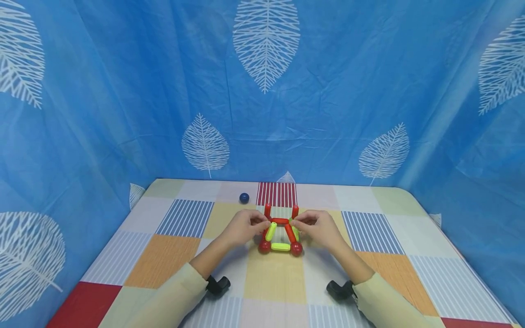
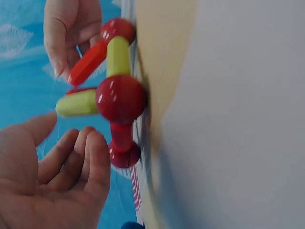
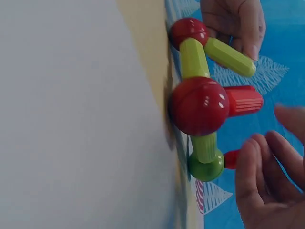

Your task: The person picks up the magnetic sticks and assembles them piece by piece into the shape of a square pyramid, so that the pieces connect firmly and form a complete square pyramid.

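A toy frame of balls and rods stands on the table between the hands. Its front has a left red ball (image 1: 265, 247) and a right red ball (image 1: 296, 248), joined by a yellow-green rod (image 1: 280, 247). A green ball (image 3: 206, 165) forms a back corner. Rods point up from the corners: a yellow-green upright (image 2: 78, 103) at front left, a red upright (image 3: 244, 100) at front right, red ones behind. My left hand (image 1: 246, 226), fingers relaxed, has its thumb by the yellow-green upright's tip. My right hand (image 1: 317, 228), thumb and fingers apart, is beside the red upright.
A dark blue ball (image 1: 244, 198) lies behind the frame, toward the table's far edge. A patchwork-patterned cloth (image 1: 164, 259) covers the table. Blue curtains (image 1: 311, 114) with white leaf prints hang at the back and both sides.
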Motion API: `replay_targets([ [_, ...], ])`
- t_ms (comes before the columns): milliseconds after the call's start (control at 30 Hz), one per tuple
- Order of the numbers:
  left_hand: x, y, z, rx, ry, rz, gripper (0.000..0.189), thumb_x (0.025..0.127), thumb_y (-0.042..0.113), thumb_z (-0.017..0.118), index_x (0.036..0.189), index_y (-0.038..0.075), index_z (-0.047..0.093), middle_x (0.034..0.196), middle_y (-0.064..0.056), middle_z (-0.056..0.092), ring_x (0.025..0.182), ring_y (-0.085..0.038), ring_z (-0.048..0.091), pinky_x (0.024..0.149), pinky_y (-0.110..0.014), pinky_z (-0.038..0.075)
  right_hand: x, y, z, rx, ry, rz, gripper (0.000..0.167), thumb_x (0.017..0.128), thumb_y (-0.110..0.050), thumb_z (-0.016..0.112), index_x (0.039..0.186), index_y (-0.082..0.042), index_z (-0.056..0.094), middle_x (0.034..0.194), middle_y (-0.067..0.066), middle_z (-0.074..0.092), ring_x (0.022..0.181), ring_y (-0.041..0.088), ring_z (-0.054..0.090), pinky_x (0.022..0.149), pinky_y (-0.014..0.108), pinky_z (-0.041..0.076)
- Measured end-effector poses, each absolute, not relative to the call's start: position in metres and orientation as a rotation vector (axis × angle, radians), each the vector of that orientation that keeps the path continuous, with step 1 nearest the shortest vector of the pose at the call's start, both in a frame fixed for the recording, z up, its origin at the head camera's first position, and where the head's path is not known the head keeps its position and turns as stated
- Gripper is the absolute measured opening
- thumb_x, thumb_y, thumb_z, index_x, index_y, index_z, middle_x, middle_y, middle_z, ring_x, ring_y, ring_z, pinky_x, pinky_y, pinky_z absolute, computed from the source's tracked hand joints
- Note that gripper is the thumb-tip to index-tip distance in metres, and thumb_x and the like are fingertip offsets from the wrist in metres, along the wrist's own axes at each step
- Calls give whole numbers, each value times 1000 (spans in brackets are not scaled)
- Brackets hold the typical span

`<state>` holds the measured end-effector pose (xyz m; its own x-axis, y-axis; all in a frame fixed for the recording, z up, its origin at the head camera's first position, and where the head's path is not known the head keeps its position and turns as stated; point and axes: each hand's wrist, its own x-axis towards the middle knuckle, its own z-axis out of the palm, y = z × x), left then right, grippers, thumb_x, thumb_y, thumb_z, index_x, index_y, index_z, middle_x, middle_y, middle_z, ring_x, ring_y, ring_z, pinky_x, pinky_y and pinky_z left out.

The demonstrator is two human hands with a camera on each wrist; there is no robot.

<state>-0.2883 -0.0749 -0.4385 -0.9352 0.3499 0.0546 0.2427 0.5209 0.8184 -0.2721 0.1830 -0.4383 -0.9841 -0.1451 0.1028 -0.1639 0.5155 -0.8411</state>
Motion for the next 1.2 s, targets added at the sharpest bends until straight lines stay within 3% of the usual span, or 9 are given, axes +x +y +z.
replay_targets([
  [100, -298, -76, -438, 442, 2727, 1417, 12, 97, 21, 72, 104, 11, 72, 93, -2, 70, 82, -17, 63, 72, -27, 57, -281, 185, -437, 154, -2636, 1509, 25, 89, -22, 81, 107, -6, 73, 102, 11, 74, 88, 20, 69, 75, 27, 58],
  [300, -312, -69, -441, 461, 2754, 1451, 33, 94, 16, 75, 125, 7, 68, 113, -7, 72, 99, -19, 69, 86, -33, 61, -295, 184, -446, 168, -2626, 1562, 35, 88, -14, 81, 119, -4, 69, 115, 14, 74, 104, 28, 71, 91, 38, 60],
  [500, -315, -63, -444, 591, 2754, 1415, 25, 91, 16, 78, 116, 13, 75, 108, -2, 76, 98, -16, 71, 89, -30, 60, -299, 180, -450, 394, -2661, 1500, 20, 87, -11, 82, 106, -10, 79, 105, 6, 78, 97, 20, 74, 88, 31, 60],
  [733, -313, -61, -441, 644, 2762, 1325, 22, 90, 15, 80, 111, 15, 77, 106, 2, 76, 98, -14, 69, 89, -30, 60, -300, 179, -450, 554, -2660, 1508, 30, 86, 1, 79, 115, -1, 75, 112, 14, 76, 100, 27, 75, 86, 29, 61],
  [1200, -315, -59, -442, 713, 2759, 1263, 22, 90, 13, 79, 111, 16, 78, 106, 2, 76, 95, -12, 68, 88, -29, 60, -302, 182, -453, 589, -2671, 1485, 20, 89, -8, 79, 109, -9, 78, 108, 9, 77, 98, 23, 74, 87, 32, 61],
])
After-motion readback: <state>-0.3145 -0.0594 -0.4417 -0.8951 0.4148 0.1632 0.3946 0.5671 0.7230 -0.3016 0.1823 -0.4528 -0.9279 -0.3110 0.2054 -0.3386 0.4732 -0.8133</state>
